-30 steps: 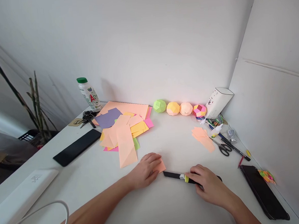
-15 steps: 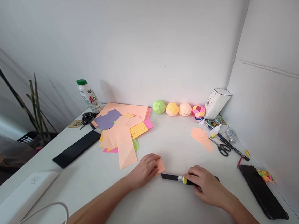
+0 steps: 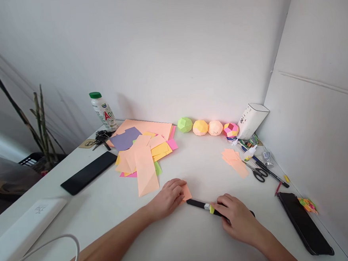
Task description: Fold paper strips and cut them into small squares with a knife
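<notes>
My left hand point(image 3: 168, 198) lies on the table with fingers curled over a small piece of orange paper point(image 3: 187, 192), pressing it down. Only the paper's right end shows; the fingers hide the rest. My right hand point(image 3: 236, 215) is wrapped round a utility knife point(image 3: 217, 211) with a yellow and white slider, thumb and forefinger close to it. The knife's dark blade point(image 3: 196, 203) points left, its tip right at the lower edge of the orange paper. Whether the tip touches the paper I cannot tell.
Coloured paper sheets point(image 3: 146, 164) are heaped at back left. Several faceted paper balls point(image 3: 200, 128) line the wall. Orange strips point(image 3: 235, 162), scissors point(image 3: 259, 174), a glue bottle point(image 3: 250, 153) and a phone point(image 3: 305, 224) lie right. A white bar-shaped device point(image 3: 29, 232) with a cable sits left.
My right hand and the utility knife have shifted slightly left and the blade's tip has come up to the paper; the blade looks narrower now. My left hand stays put.
</notes>
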The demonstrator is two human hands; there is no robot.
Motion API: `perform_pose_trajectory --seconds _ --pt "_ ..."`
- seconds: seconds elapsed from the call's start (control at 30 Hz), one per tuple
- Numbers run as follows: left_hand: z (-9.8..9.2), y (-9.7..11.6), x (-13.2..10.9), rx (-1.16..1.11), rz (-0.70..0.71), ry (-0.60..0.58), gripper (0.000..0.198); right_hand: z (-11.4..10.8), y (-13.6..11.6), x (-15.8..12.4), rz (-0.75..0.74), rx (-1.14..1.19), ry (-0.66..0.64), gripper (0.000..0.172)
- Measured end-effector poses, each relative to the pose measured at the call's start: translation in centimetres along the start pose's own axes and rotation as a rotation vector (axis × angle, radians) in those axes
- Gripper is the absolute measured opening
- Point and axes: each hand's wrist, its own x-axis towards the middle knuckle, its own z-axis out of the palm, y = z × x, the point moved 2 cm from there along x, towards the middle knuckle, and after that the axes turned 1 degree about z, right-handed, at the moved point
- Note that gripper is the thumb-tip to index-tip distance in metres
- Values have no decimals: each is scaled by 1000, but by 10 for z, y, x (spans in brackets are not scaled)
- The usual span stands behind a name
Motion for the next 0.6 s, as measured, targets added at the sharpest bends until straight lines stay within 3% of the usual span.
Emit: perform_pose_trajectory --seconds 0.13,0.47,0.6 --pt "0 3 1 60 44 -48 24 1 -1 -1 27 -20 -18 58" --pt "18 17 -10 305 61 -237 78 -3 -17 -7 100 -70 -154 57" --pt "21 20 -12 296 56 -288 85 -6 -23 -10 124 -62 -211 58"
